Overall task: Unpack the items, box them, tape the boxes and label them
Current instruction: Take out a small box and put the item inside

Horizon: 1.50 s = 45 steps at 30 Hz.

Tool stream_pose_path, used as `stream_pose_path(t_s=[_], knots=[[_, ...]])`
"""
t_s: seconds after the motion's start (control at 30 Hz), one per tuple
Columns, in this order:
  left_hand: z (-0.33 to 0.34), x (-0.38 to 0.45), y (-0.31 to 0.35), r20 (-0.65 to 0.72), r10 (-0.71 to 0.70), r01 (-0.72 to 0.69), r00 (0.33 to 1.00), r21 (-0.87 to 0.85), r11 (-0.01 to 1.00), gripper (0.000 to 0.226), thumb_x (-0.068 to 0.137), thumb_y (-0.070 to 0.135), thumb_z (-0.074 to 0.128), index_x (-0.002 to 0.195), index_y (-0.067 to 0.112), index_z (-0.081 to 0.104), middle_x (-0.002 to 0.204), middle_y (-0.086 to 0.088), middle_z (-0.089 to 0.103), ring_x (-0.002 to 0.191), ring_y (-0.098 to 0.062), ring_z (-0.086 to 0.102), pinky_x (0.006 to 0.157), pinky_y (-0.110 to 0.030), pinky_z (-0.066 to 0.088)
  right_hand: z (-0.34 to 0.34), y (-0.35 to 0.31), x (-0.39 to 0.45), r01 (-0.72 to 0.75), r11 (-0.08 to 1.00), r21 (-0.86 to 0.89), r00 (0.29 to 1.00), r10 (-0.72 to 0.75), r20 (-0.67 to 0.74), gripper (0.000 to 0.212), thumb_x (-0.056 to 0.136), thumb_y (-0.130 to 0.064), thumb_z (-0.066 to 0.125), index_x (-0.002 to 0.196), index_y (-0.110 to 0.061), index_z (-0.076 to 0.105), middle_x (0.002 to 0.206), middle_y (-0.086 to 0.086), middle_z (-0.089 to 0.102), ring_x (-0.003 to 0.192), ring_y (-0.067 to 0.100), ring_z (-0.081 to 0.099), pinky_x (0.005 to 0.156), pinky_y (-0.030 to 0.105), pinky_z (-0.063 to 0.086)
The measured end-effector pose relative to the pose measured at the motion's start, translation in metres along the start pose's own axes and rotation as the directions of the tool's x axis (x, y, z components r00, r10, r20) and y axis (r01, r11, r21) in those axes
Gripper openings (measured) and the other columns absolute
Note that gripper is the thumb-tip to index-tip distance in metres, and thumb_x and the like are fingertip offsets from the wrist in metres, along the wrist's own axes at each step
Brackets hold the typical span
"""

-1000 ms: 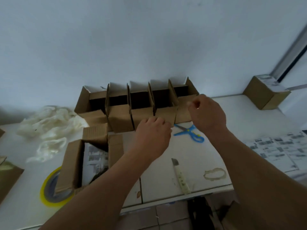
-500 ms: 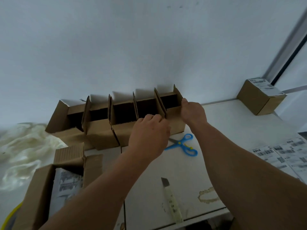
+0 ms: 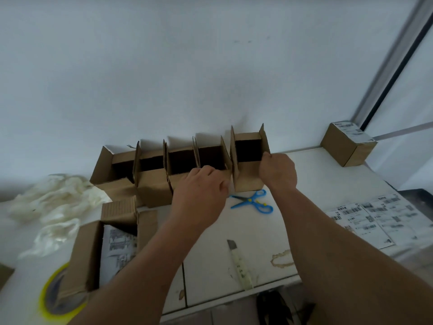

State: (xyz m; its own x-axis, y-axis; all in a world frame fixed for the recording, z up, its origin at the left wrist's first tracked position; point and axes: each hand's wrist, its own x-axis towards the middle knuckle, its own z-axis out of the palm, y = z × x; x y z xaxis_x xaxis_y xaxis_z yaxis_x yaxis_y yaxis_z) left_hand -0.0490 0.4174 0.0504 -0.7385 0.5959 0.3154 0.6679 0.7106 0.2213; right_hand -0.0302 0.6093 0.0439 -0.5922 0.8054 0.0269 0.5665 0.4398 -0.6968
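Note:
Several open cardboard boxes (image 3: 152, 184) stand in a row against the white wall, flaps up. My right hand (image 3: 277, 171) grips the right flap of the rightmost open box (image 3: 246, 174), which stands slightly apart from the row. My left hand (image 3: 199, 198) rests on the front flap of the neighbouring box (image 3: 210, 158), fingers curled over it. A sealed, labelled box (image 3: 346, 146) sits at the far right corner. Label sheets (image 3: 375, 216) lie at the right edge.
Blue scissors (image 3: 251, 202) lie just in front of the boxes. A utility knife (image 3: 240, 263) lies near the table's front edge. Another open box (image 3: 86, 254) with printed paper inside sits on a yellow tape roll (image 3: 50, 308). White plastic wrapping (image 3: 51, 207) is piled at left.
My right hand has taken hold of the rightmost box's flap and the box has shifted right, away from the row. The camera has tilted up and left.

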Motion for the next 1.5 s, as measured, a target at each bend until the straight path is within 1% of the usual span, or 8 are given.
stream_pose_path(t_s=[0.4,0.57,0.8,1.0,1.1,1.2,1.33,1.5], knots=[[-0.044,-0.104,-0.018,0.006,-0.18,0.18,0.984,-0.044,0.983,0.034,0.101,0.042,0.04,0.12,0.024,0.063,0.12,0.005,0.061,0.11,-0.015,0.054,0.087,-0.031,0.045,-0.048,0.021,-0.135,0.085,0.993,-0.081,0.995,-0.089,-0.048,0.048,0.104,-0.036,0.031,0.071,-0.012,0.056,0.071,0.002,0.055,0.065,0.015,0.05,0.063,0.029,0.036],[-0.055,-0.136,-0.03,-0.023,-0.257,0.25,0.966,-0.17,0.953,0.039,0.101,0.046,0.038,0.129,0.027,0.059,0.129,0.009,0.058,0.12,-0.011,0.049,0.09,-0.025,0.037,-0.029,0.021,-0.191,0.161,0.982,-0.094,0.986,-0.157,0.046,0.045,0.104,-0.036,0.033,0.078,-0.011,0.06,0.082,0.006,0.062,0.081,0.025,0.06,0.07,0.032,0.042],[-0.041,-0.134,-0.039,-0.04,-0.151,0.133,0.988,-0.29,0.948,0.041,0.099,0.048,0.037,0.126,0.026,0.058,0.125,0.01,0.056,0.121,-0.006,0.043,0.099,-0.025,0.032,0.018,0.025,-0.211,0.193,0.964,-0.181,0.969,-0.159,0.19,0.044,0.104,-0.041,0.028,0.078,-0.017,0.054,0.081,-0.001,0.056,0.078,0.016,0.053,0.07,0.029,0.035],[-0.026,-0.117,-0.048,0.165,-0.046,0.075,0.985,-0.175,0.982,0.039,0.103,0.04,0.04,0.138,0.028,0.05,0.145,0.011,0.046,0.142,-0.006,0.023,0.115,-0.029,0.017,0.029,0.027,-0.197,0.202,0.96,-0.194,0.958,-0.152,0.243,0.046,0.104,-0.045,0.026,0.075,-0.019,0.052,0.081,0.001,0.056,0.081,0.019,0.055,0.071,0.032,0.038],[-0.021,-0.115,-0.055,0.198,-0.112,0.132,0.974,-0.087,0.987,0.046,0.102,0.045,0.038,0.144,0.026,0.043,0.152,0.008,0.038,0.146,-0.008,0.019,0.119,-0.035,0.016,0.028,0.031,-0.19,0.205,0.972,-0.117,0.939,-0.161,0.303,0.043,0.103,-0.047,0.028,0.103,-0.02,0.061,0.099,0.002,0.064,0.099,0.021,0.059,0.084,0.036,0.046],[-0.021,-0.114,-0.057,0.231,-0.147,0.154,0.962,-0.011,0.988,0.053,0.101,0.052,0.031,0.144,0.024,0.042,0.152,0.006,0.037,0.144,-0.01,0.022,0.118,-0.036,0.02,0.019,0.031,-0.185,0.265,0.964,0.036,0.894,-0.26,0.364,0.049,0.102,-0.045,0.037,0.15,-0.034,0.031,0.132,-0.004,0.056,0.123,0.019,0.053,0.1,0.034,0.04],[-0.017,-0.115,-0.056,0.257,-0.177,0.17,0.95,0.049,0.984,0.058,0.099,0.057,0.022,0.14,0.023,0.044,0.144,0.003,0.047,0.135,-0.014,0.037,0.111,-0.036,0.029,0.016,0.03,-0.178,0.375,0.922,0.094,0.823,-0.378,0.425,0.046,0.102,-0.041,0.041,0.147,-0.028,0.041,0.147,-0.009,0.044,0.132,0.009,0.042,0.101,0.021,0.029],[-0.01,-0.107,-0.055,0.243,-0.199,0.182,0.949,0.091,0.979,0.053,0.1,0.055,0.023,0.137,0.024,0.045,0.137,0.0,0.05,0.126,-0.019,0.044,0.099,-0.035,0.041,0.015,0.03,-0.174,0.269,0.961,0.067,0.813,-0.264,0.518,0.062,0.095,-0.057,0.044,0.15,-0.03,0.033,0.154,-0.007,0.034,0.139,0.014,0.035,0.111,0.034,0.03]])
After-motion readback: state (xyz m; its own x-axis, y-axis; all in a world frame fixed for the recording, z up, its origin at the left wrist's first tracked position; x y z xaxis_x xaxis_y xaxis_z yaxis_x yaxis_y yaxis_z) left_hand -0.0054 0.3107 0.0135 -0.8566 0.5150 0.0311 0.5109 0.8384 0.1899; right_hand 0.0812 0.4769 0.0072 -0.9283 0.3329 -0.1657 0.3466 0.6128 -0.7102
